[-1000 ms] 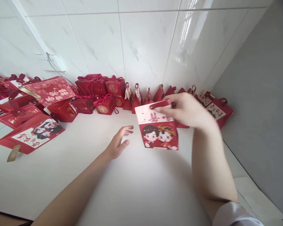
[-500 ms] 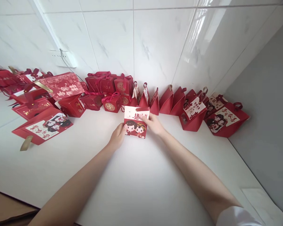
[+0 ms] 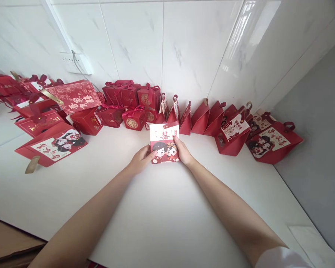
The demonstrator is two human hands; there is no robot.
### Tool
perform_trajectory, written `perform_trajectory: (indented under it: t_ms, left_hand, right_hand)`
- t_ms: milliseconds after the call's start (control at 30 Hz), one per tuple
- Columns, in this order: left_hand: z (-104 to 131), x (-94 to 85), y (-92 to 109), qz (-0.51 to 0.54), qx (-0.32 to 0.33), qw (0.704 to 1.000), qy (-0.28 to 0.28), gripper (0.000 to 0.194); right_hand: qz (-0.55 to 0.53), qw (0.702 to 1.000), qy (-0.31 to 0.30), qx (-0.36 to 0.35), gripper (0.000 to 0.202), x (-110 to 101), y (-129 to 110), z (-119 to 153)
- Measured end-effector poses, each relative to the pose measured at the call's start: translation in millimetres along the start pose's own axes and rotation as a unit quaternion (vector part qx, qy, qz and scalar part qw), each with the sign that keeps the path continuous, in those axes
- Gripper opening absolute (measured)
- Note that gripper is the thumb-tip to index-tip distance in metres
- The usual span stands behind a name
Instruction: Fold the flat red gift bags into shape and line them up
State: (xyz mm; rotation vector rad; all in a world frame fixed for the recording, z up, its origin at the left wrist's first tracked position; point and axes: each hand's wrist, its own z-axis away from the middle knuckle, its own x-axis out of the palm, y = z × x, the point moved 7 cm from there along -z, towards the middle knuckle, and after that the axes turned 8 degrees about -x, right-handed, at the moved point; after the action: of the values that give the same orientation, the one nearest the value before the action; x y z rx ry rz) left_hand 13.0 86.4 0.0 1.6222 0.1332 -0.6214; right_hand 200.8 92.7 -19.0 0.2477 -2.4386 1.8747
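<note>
Between both hands I hold a red and white gift box [image 3: 165,138], printed with two cartoon faces and red characters. Its printed front faces me. My left hand [image 3: 142,158] grips the lower left side, thumb lying on the front. At the right edge my right hand [image 3: 184,152] is closed on the box, its thumb near the upper corner and the other fingers hidden behind. Just beyond it, small pointed red gift boxes [image 3: 185,121] with loop handles stand in a row.
Ribboned red boxes [image 3: 134,119] are stacked against the tiled wall [image 3: 190,44]. Larger red gift boxes stand at left, one [image 3: 51,147] nearest me, and at right, one [image 3: 275,143] beside the grey panel [image 3: 318,149]. A wall socket [image 3: 75,63] has a cable. The white tabletop [image 3: 167,216] spreads before me.
My right hand has moved from the upper front of the box down to its right edge. The left thumb reaches further over the front. The view has shifted slightly.
</note>
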Motion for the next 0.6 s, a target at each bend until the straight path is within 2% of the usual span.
perform_trajectory:
  t_ms: [67, 133, 367, 500, 600]
  left_hand:
    - [3.1, 7.1, 6.2, 0.013, 0.021, 0.999, -0.043, 0.051]
    - [5.0, 9.9, 10.4, 0.015, 0.032, 0.998, -0.055, 0.052]
    - [7.2, 10.7, 17.6, -0.010, 0.044, 0.998, -0.048, 0.052]
    - [6.4, 8.0, 13.3, -0.026, 0.036, 0.999, -0.020, 0.053]
    - [4.4, 6.7, 7.4, 0.012, 0.023, 1.000, -0.011, 0.055]
  right_hand:
    - [-0.029, 1.000, -0.006, 0.009, 0.061, 1.7, -0.2, 0.3]
    - [-0.033, 0.999, -0.004, 0.010, 0.061, 1.6, -1.3, 1.3]
    - [-0.009, 1.000, 0.013, -0.003, 0.061, -0.9, -4.6, 3.5]
    - [-0.009, 1.000, 0.008, -0.004, 0.060, -0.8, -4.5, 3.3]
    - [0.002, 1.000, -0.006, -0.010, 0.058, 0.6, -5.9, 4.3]
